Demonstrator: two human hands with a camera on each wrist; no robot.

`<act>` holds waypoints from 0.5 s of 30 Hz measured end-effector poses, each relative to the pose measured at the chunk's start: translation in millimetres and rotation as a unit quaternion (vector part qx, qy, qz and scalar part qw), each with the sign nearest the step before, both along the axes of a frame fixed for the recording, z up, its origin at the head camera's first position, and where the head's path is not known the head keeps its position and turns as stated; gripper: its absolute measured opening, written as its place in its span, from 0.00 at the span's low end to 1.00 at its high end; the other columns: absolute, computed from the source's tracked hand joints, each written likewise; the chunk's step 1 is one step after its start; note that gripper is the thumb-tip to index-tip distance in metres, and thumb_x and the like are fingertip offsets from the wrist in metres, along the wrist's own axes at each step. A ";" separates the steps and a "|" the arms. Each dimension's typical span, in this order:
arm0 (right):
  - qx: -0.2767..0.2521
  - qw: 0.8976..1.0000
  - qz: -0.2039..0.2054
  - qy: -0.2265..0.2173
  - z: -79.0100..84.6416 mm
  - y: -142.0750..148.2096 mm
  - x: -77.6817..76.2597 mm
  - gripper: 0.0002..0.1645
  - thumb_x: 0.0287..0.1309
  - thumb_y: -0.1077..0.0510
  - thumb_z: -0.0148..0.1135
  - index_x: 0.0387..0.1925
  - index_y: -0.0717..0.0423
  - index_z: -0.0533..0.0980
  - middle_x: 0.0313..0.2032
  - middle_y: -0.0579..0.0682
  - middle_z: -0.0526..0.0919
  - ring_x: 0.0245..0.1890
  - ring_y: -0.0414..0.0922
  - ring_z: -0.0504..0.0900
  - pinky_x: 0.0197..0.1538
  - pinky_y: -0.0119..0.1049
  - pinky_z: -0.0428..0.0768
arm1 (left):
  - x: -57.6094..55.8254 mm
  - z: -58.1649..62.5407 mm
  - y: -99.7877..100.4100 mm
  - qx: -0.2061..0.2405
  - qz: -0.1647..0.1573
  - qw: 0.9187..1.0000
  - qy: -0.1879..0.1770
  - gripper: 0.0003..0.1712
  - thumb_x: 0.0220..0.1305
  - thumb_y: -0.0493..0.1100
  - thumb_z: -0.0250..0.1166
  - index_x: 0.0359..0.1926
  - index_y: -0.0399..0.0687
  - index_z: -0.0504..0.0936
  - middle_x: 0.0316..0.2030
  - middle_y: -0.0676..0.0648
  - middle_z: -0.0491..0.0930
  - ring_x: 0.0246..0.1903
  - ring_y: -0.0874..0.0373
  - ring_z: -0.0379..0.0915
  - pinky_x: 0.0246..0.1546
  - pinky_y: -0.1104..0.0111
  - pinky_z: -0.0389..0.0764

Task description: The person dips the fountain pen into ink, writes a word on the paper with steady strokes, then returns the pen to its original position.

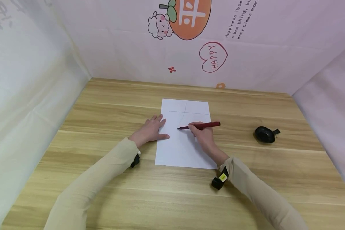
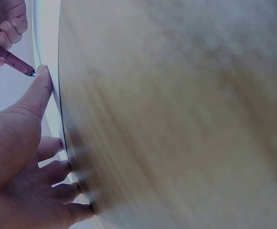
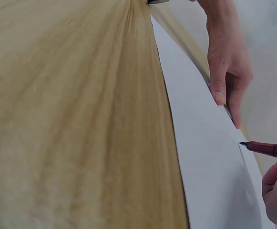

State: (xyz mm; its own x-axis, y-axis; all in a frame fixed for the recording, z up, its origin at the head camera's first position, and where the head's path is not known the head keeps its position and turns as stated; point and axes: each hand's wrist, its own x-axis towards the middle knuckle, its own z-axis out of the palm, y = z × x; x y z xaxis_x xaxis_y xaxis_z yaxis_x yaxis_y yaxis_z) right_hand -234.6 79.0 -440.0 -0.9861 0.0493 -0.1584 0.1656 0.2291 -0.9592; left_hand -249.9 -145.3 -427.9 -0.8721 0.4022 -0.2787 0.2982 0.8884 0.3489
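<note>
Pal: Quick q, what's on your cams?

Me: I'm far off, but I see the right hand point(image 1: 203, 135) w/ its fingers curled round a dark red pen point(image 1: 211, 124). The tip is at the low end of a thin bendy line point(image 1: 181, 119) on a white paper point(image 1: 172, 153).

Pal: Any more lines?

Me: Yep, a long side-to-side line point(image 1: 196, 113). The 2 cross near the top of the paper.

Pal: & the left hand point(image 1: 150, 131)?

Me: It rests on the paper's L edge. Its fingers are loose & spread, w/ no grip. The thumb point(image 1: 163, 136) lies on the paper.

Pal: So where's the paper?

Me: On the wood tabletop point(image 1: 103, 105), abt. the middle, b/w the 2 hands. I see tan sleeves point(image 1: 103, 171) & black gadgets point(image 1: 218, 183) at the wrists.

Pal: What else?

Me: A small black thing point(image 1: 265, 134) sits on the tabletop, well off to the R of the paper. Can't tell what it is. At the back there's a pale cloth point(image 1: 118, 48) w/ a big orange fruit point(image 1: 189, 33) & a red heart point(image 1: 213, 57) that says HAPPY.
</note>
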 end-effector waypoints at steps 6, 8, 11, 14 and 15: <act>-0.001 1.000 0.001 0.000 0.0 0.2 3.5 0.14 0.56 0.56 0.61 0.42 0.58 0.79 0.19 0.43 0.74 0.22 0.38 0.69 0.27 0.28 0.66 | 0.4 0.6 -0.5 0.003 -0.002 1.000 -0.001 0.48 0.59 0.62 0.60 0.72 0.43 0.52 0.74 0.39 0.43 0.73 0.40 0.37 0.70 0.45 0.48; 0.000 1.000 0.003 0.000 0.0 0.1 4.5 0.14 0.55 0.56 0.61 0.42 0.58 0.79 0.20 0.43 0.74 0.22 0.39 0.69 0.27 0.29 0.66 | 0.4 0.9 -0.2 0.002 -0.001 1.000 -0.001 0.48 0.59 0.62 0.60 0.72 0.43 0.52 0.74 0.39 0.43 0.73 0.40 0.37 0.70 0.45 0.47; 0.002 1.000 0.009 0.001 -0.3 0.0 5.4 0.14 0.56 0.55 0.61 0.43 0.57 0.79 0.20 0.44 0.74 0.23 0.39 0.70 0.27 0.29 0.66 | 0.1 1.1 0.7 -0.003 -0.001 1.000 0.001 0.48 0.59 0.62 0.60 0.71 0.43 0.52 0.73 0.39 0.43 0.73 0.40 0.38 0.70 0.45 0.48; 0.001 1.000 0.012 0.000 -0.6 0.3 6.4 0.14 0.56 0.55 0.61 0.42 0.57 0.79 0.21 0.44 0.75 0.23 0.39 0.70 0.27 0.28 0.66 | 0.0 0.9 1.3 -0.011 -0.002 1.000 0.004 0.48 0.59 0.63 0.60 0.71 0.43 0.53 0.73 0.38 0.43 0.73 0.39 0.38 0.70 0.45 0.48; -0.001 1.000 0.014 0.000 -0.8 0.5 6.8 0.13 0.57 0.55 0.61 0.42 0.58 0.79 0.21 0.45 0.75 0.23 0.39 0.70 0.27 0.28 0.66 | 0.1 0.7 1.3 -0.013 -0.002 1.000 0.005 0.48 0.60 0.63 0.59 0.71 0.43 0.53 0.73 0.38 0.43 0.73 0.39 0.38 0.70 0.45 0.48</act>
State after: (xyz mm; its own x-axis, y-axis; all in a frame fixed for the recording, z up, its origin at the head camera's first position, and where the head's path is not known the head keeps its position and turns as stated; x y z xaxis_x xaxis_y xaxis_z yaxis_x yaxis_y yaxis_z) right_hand -227.8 79.5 -440.8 -0.9871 0.0216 -0.1585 0.1591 0.2320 -0.9596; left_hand -249.8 -144.0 -427.2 -0.8731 0.3989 -0.2804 0.3055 0.8957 0.3230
